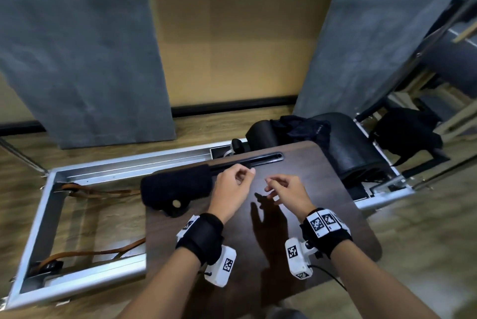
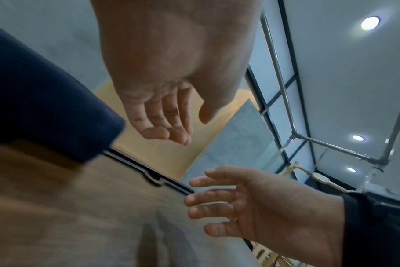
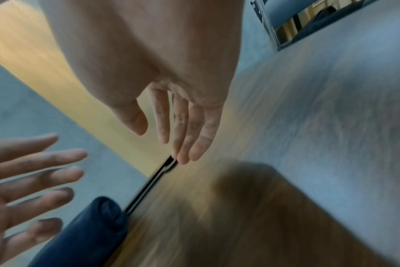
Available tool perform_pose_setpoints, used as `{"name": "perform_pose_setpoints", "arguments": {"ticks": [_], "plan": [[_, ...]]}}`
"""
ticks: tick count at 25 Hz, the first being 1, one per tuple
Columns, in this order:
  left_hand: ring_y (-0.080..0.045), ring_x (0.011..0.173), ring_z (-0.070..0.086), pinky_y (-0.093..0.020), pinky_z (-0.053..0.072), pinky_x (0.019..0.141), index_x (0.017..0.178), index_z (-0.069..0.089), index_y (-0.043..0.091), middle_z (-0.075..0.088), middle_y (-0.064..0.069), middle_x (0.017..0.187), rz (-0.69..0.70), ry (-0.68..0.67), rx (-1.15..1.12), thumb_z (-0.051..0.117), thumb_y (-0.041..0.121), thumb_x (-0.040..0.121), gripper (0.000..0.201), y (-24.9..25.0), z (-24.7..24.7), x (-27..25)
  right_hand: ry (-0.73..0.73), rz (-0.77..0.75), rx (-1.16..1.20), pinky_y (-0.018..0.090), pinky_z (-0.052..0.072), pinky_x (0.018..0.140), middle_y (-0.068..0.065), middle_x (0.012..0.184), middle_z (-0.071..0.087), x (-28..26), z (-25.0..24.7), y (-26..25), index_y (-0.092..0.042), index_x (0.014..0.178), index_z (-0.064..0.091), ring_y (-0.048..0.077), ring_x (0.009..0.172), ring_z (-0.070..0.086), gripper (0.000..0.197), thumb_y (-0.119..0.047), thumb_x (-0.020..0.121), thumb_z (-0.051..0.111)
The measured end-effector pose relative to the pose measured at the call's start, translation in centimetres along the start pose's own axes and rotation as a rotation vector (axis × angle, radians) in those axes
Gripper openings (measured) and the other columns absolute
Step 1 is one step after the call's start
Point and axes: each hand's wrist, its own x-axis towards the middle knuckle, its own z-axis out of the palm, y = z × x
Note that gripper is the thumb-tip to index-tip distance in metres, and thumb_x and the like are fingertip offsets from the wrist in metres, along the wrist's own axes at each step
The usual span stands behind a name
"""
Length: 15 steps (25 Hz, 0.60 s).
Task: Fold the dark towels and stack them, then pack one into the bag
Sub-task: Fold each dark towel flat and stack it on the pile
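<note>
Rolled dark towel (image 1: 178, 186) seen at far-left part of counter (image 1: 296, 215), partly over counter's slot. Left hand (image 1: 232, 188) just right of towel, right hand (image 1: 286, 189) further right; fingers (image 2: 162, 115) of both released, nothing held. Towel judged soft, light, floppy, prone to unroll; best gripped around middle, both ends supported.

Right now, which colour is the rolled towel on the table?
Dark navy blue rolled towel; the right wrist view shows it best.

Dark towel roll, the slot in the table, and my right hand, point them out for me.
dark towel roll (image 1: 178, 186), head view, middle of its top side.
slot (image 1: 265, 157), head view, right part of the groove.
right hand (image 1: 286, 189), head view, back of the hand.
</note>
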Motion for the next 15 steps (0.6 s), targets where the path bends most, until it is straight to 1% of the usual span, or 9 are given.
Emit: {"name": "perform_pose_setpoints", "arguments": {"ticks": [2,4,7,9,11,12,13,15], "plan": [[-0.01,0.079,0.069,-0.038,0.059,0.08,0.092,0.073,0.026,0.073,0.005,0.08,0.013,-0.069,0.009,0.064,0.044,0.102,0.023,1.8,3.9,1.4,-0.015,-0.007,-0.012,0.037,0.053,0.066,0.023,0.096,0.074,0.6,-4.0,0.2,-0.004,0.111,0.072,0.027,0.073,0.067,0.017,-0.016,0.102,0.063],[-0.011,0.081,0.07,-0.038,0.06,0.081,0.094,0.073,0.026,0.073,0.004,0.082,0.009,-0.119,0.015,0.063,0.044,0.102,0.022,3.2,8.0,3.1,-0.017,-0.022,-0.023,0.032,0.053,0.062,0.021,0.095,0.076,1.9,-8.4,0.4,-0.005,0.111,0.072,0.025,0.071,0.069,0.017,-0.018,0.102,0.064],[-0.015,0.081,0.07,-0.042,0.06,0.083,0.094,0.072,0.024,0.073,0.002,0.084,-0.018,-0.156,0.041,0.064,0.04,0.102,0.02,5.1,14.4,6.3,0.0,-0.06,0.0,0.03,0.052,0.057,0.021,0.09,0.076,5.9,-16.1,1.3,-0.005,0.107,0.073,0.025,0.067,0.068,0.016,-0.017,0.102,0.063],[-0.02,0.079,0.072,-0.044,0.06,0.081,0.094,0.073,0.021,0.074,-0.001,0.084,-0.044,-0.132,0.045,0.066,0.037,0.101,0.019,5.7,17.8,8.6,0.023,-0.063,0.023,0.027,0.051,0.053,0.021,0.087,0.075,9.4,-20.7,2.2,-0.005,0.104,0.073,0.025,0.063,0.066,0.015,-0.015,0.102,0.062],[-0.018,0.076,0.071,-0.039,0.059,0.076,0.094,0.074,0.02,0.075,-0.003,0.084,-0.086,-0.09,0.043,0.068,0.032,0.1,0.015,6.4,21.3,11.1,0.05,-0.03,0.034,0.024,0.048,0.047,0.021,0.083,0.073,13.4,-25.2,3.9,-0.003,0.103,0.073,0.024,0.059,0.064,0.015,-0.012,0.101,0.061],[-0.018,0.075,0.071,-0.038,0.058,0.076,0.095,0.074,0.02,0.075,-0.003,0.084,-0.107,-0.067,0.037,0.069,0.029,0.1,0.012,6.7,22.8,12.5,0.047,-0.01,0.031,0.024,0.047,0.046,0.02,0.083,0.072,15.8,-27.0,4.7,-0.001,0.103,0.072,0.024,0.057,0.063,0.015,-0.011,0.101,0.062],[-0.02,0.078,0.072,-0.037,0.057,0.079,0.097,0.074,0.02,0.074,-0.002,0.085,-0.133,-0.049,0.039,0.068,0.026,0.1,0.009,6.9,24.3,13.7,0.032,0.013,0.019,0.025,0.047,0.046,0.019,0.084,0.072,18.1,-28.4,5.6,-0.001,0.103,0.072,0.025,0.057,0.062,0.015,-0.011,0.101,0.062],[-0.024,0.086,0.073,-0.036,0.056,0.084,0.107,0.073,0.018,0.074,-0.005,0.087,-0.191,-0.018,0.062,0.066,0.022,0.101,0.01,7.4,26.3,16.3,-0.013,0.041,-0.029,0.03,0.052,0.051,0.019,0.088,0.072,23.3,-29.7,6.8,-0.003,0.1,0.074,0.026,0.062,0.064,0.013,-0.01,0.1,0.064]]}}
